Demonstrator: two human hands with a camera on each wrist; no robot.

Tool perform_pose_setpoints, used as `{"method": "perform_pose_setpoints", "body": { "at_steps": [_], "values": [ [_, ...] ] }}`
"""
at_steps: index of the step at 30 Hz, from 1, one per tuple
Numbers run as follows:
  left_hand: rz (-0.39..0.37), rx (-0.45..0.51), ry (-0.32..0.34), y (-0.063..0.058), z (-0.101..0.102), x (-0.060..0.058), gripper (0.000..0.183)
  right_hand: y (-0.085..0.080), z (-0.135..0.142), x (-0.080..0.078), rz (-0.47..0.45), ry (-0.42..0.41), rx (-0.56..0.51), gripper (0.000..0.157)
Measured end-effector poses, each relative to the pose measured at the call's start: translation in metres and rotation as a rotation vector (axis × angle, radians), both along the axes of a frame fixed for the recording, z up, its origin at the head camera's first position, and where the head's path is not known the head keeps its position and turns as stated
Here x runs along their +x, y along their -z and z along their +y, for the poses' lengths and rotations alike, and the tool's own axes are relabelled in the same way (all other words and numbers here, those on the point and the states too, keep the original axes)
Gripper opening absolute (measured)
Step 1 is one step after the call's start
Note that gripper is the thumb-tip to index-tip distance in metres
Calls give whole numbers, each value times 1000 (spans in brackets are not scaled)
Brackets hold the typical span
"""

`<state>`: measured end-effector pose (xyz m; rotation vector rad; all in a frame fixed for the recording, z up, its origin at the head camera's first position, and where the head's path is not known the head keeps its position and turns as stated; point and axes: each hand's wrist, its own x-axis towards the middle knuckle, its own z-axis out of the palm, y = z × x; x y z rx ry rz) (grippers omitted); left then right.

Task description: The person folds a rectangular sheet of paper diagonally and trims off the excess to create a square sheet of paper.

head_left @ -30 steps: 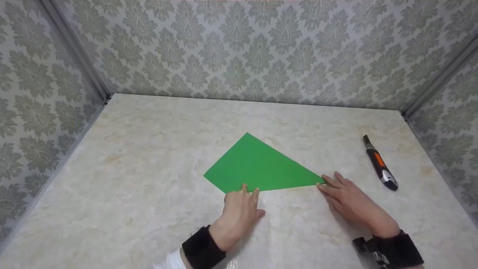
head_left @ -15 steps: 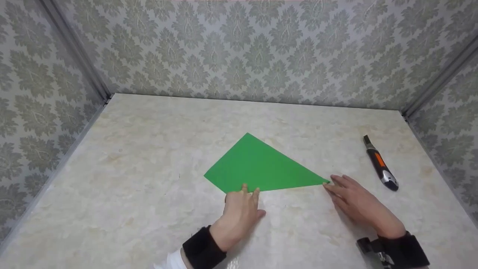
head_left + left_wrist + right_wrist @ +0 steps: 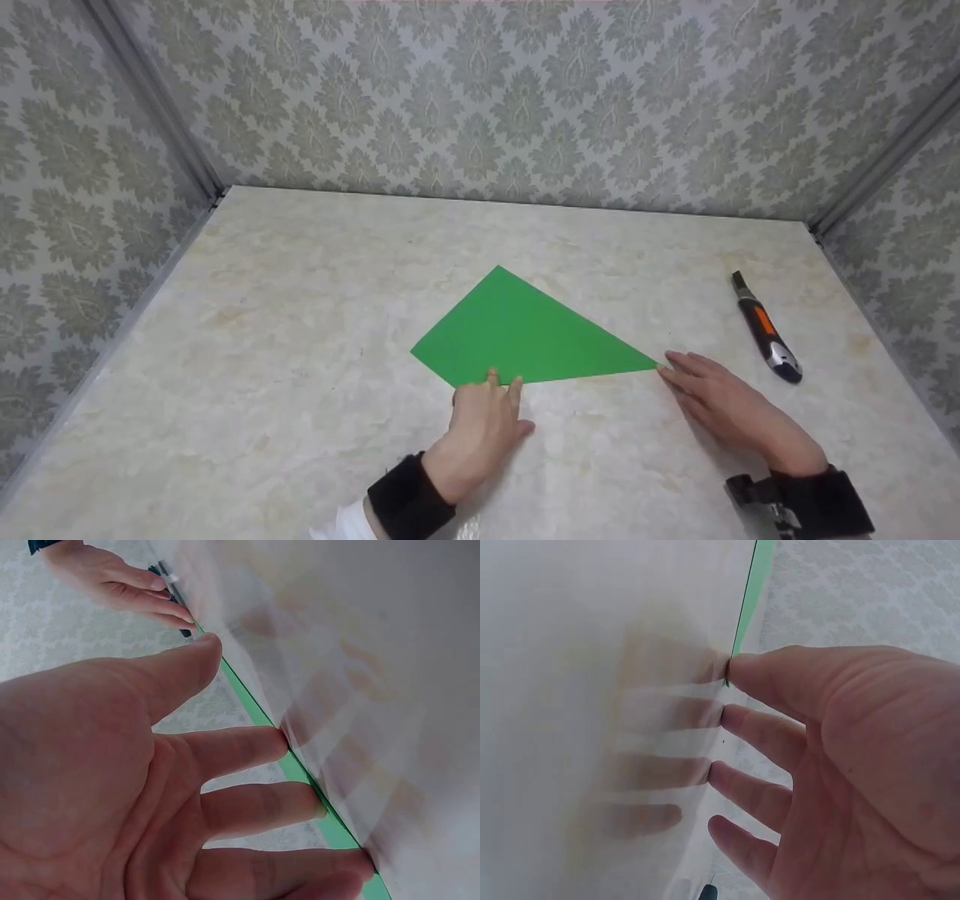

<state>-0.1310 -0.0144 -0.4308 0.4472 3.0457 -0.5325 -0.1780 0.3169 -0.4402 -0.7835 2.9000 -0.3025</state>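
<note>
A green sheet of paper (image 3: 517, 330), folded into a kite shape, lies flat on the table with its long point to the right. My left hand (image 3: 480, 427) rests its fingertips on the paper's near edge, left of the middle; in the left wrist view its spread fingers (image 3: 240, 750) meet that green edge. At the right tip of the paper is my right hand (image 3: 727, 405), fingers extended and reaching the table. In the right wrist view its thumb (image 3: 769, 675) touches the paper's tip, and the other fingers stand beside it, off the paper.
A dark utility knife (image 3: 766, 330) with an orange inset lies to the right, beyond the right hand. The pale marbled table (image 3: 300, 300) is bounded by patterned walls (image 3: 480, 97) at the back and both sides. Black bands (image 3: 411, 495) wrap both wrists.
My right hand has slid a little to the right along the paper's tip, leaving more of the point showing. The left hand has stayed in place on the near edge.
</note>
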Motion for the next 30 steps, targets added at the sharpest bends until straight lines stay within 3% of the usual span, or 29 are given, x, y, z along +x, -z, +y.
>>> {"method": "perform_pose_setpoints", "body": {
  "at_steps": [18, 25, 30],
  "values": [
    [9, -3, 13, -1, -3, 1, 58, -4, -2, 2, -37, 25, 25, 42],
    [-34, 13, -32, -3, -2, 3, 59, -3, -4, 1, -21, 28, 31, 41],
    [-51, -1, -24, -5, -2, 3, 60, -3, -3, 1, -16, 28, 21, 40]
  ]
}}
